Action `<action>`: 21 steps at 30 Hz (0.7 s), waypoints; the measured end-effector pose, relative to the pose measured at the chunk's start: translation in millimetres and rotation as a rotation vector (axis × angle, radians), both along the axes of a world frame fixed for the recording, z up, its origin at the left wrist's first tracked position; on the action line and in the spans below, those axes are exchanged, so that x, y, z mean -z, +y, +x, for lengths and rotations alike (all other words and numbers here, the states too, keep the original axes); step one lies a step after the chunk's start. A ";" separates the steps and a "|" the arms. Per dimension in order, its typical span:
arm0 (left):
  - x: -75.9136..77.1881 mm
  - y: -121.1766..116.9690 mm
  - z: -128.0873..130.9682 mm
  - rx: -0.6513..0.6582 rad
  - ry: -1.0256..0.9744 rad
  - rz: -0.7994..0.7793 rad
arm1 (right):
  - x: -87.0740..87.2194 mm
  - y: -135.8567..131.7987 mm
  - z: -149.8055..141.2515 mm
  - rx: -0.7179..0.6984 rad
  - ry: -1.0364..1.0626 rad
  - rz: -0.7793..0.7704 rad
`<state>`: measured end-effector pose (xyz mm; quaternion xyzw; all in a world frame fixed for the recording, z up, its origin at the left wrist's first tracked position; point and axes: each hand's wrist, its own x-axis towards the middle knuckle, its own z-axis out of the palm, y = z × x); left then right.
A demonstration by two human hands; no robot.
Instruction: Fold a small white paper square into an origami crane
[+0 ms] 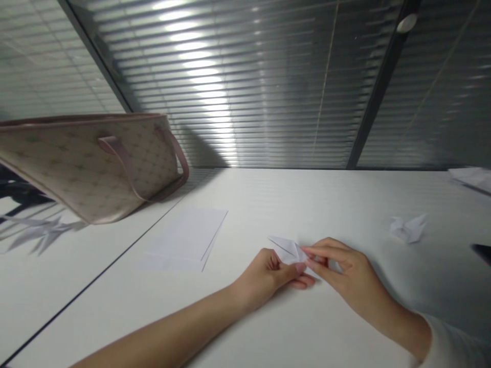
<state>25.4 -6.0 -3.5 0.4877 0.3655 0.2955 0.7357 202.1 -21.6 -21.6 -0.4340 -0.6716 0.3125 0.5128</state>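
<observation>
A small piece of folded white paper is held just above the white table, with a pointed flap reaching out to the left. My left hand grips its lower edge, thumb on top and fingers curled beneath. From the right, my right hand pinches the paper's right side between thumb and fingers. Both sets of fingertips nearly meet on the paper, and they hide its right part.
White paper sheets lie left of my hands. A folded paper figure sits to the right. A patterned bag with pink handles stands at the left, near more folded paper. Blinds rise behind the table.
</observation>
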 end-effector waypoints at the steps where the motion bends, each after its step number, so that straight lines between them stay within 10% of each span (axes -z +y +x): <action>1: 0.3 2.0 -0.8 0.015 -0.008 -0.003 | 0.7 0.0 0.2 -0.007 0.026 -0.036; 21: -6.5 11.2 1.4 -0.115 0.067 0.039 | 1.7 0.6 -4.1 -0.147 0.363 -0.540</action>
